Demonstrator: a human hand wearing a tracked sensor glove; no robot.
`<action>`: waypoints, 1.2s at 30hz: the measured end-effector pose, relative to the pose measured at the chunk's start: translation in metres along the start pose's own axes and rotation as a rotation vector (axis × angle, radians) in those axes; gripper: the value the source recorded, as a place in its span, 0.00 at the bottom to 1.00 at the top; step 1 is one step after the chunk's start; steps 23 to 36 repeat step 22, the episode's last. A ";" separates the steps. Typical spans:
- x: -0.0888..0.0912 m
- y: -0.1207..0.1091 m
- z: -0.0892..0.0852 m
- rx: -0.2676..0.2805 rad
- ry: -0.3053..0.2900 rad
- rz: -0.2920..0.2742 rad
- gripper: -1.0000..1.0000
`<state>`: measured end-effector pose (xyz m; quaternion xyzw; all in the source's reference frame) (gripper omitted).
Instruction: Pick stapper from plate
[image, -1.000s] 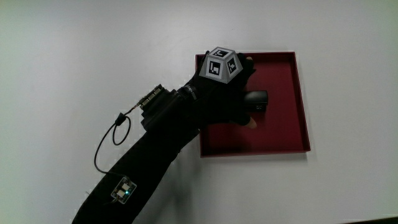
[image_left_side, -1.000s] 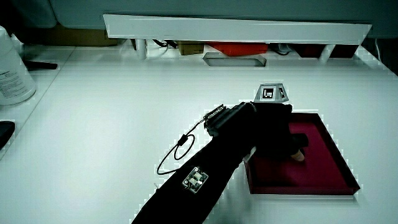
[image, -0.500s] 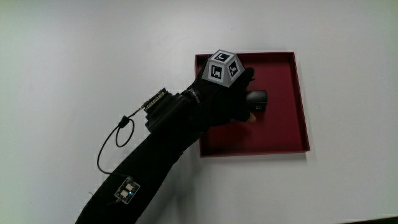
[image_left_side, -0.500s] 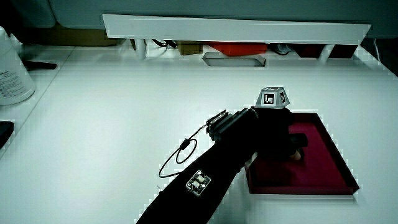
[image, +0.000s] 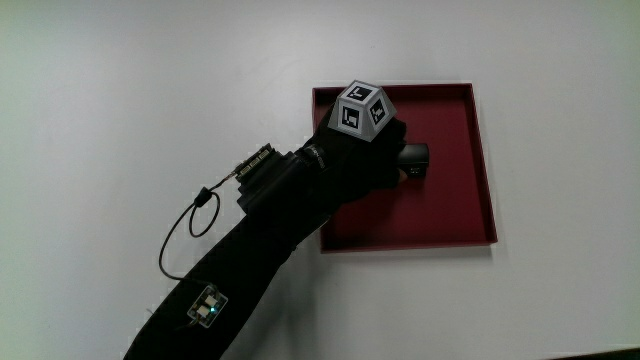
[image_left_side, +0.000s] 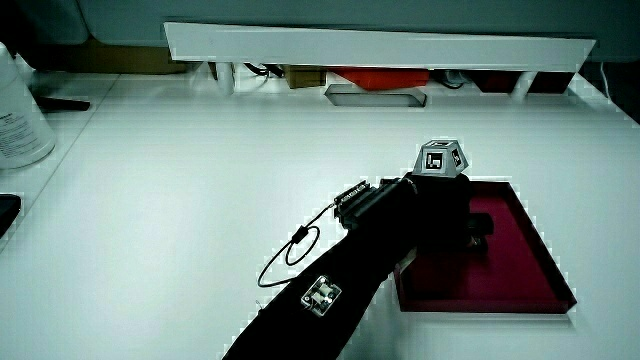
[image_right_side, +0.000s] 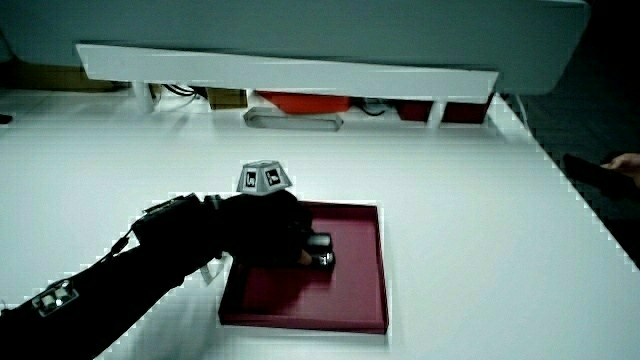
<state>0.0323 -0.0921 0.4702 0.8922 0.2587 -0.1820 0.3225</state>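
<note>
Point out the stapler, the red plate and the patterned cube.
stapler (image: 414, 160), main view, its dark end showing past the hand.
red plate (image: 450, 215), main view, bare floor.
patterned cube (image_left_side: 441, 158), a side view, its front face.

The main view looks straight down on the white table (image: 150, 90), close in, holding the red plate (image: 460, 215). Both side views look forward and down across the table toward the low partition (image_left_side: 380, 45), from differing angles. All three share the plate.
</note>
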 end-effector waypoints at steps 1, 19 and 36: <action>-0.001 0.000 0.000 0.005 0.001 -0.006 1.00; -0.017 -0.041 0.062 0.147 0.027 -0.132 1.00; -0.030 -0.049 0.068 0.161 -0.038 -0.114 1.00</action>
